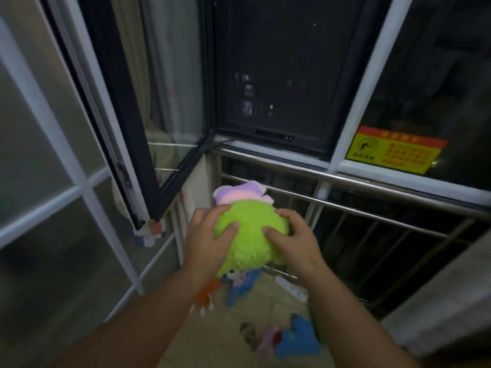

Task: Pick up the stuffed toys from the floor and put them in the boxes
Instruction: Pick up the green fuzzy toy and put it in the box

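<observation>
The fingers (230, 226) of the left hand (206, 241) press into the left flank of a lime-green stuffed toy (251, 239), thumb on its near face; the right hand (293, 239) clasps the opposite flank the same way, so both hands grip the toy between them, held up in the air in front of a steel railing (372, 183). The toy's far end is lilac, pink and white; its shape there is blurred, and its lower end is partly covered by the wrists.

Below the forearms, on the pale floor (239, 341), lie more soft things: an orange toy (207, 290) half hidden by the left forearm, a blue toy (243, 286) under the green one, another blue toy (299, 338) beside a pinkish piece, all too blurred to identify. A white oblong object (291, 288) lies by the railing's foot.

Beyond, a dark-framed window sash (148, 123) swings inward, dark panes show night outside, and a yellow-and-red warning sticker (396, 150) sits on the right pane, its text unreadable. A frosted, white-barred glass door (53, 155) fills the left edge. No box is visible.
</observation>
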The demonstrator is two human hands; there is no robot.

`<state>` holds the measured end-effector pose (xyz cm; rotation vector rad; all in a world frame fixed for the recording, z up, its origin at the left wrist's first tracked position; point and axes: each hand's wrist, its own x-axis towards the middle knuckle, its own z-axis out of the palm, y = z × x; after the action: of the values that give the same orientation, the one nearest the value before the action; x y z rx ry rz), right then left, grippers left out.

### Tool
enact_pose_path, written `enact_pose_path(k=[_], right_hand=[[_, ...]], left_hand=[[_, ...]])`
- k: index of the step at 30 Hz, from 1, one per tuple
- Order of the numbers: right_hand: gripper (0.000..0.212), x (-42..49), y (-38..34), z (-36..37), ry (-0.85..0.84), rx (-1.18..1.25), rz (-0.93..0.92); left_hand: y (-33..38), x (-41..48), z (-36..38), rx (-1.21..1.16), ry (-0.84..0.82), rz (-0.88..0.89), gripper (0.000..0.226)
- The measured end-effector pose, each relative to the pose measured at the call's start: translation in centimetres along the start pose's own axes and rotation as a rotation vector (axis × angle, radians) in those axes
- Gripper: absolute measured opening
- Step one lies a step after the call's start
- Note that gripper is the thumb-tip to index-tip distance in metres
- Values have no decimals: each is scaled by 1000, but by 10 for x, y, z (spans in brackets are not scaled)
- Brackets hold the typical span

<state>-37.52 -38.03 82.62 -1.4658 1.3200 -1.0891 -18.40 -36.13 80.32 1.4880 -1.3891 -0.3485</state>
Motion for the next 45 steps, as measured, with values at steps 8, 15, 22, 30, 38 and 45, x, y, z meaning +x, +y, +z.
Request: enact_pose_path(k=[8, 15, 22, 30, 38, 45], right_hand=[[43, -104, -59, -21, 119, -18, -30], [38, -204, -64, -50, 218, -89, 4], [39, -284, -54, -105, 351, -154, 70], [38, -364, -19, -197, 528, -147, 150], [49, -408, 35, -290, 665, -164, 235], [54, -413, 96, -375, 658, -175, 316]], left_hand=[[67, -56, -56, -67, -77, 84, 48], [100, -130, -63, -147, -170, 125, 46], [144, -190, -35, -219, -341, 152, 58], [212, -261, 35, -240, -523, 199, 63], [267, -320, 113, -249, -695, 212, 52], [293, -351, 208, -242, -813, 178, 42]])
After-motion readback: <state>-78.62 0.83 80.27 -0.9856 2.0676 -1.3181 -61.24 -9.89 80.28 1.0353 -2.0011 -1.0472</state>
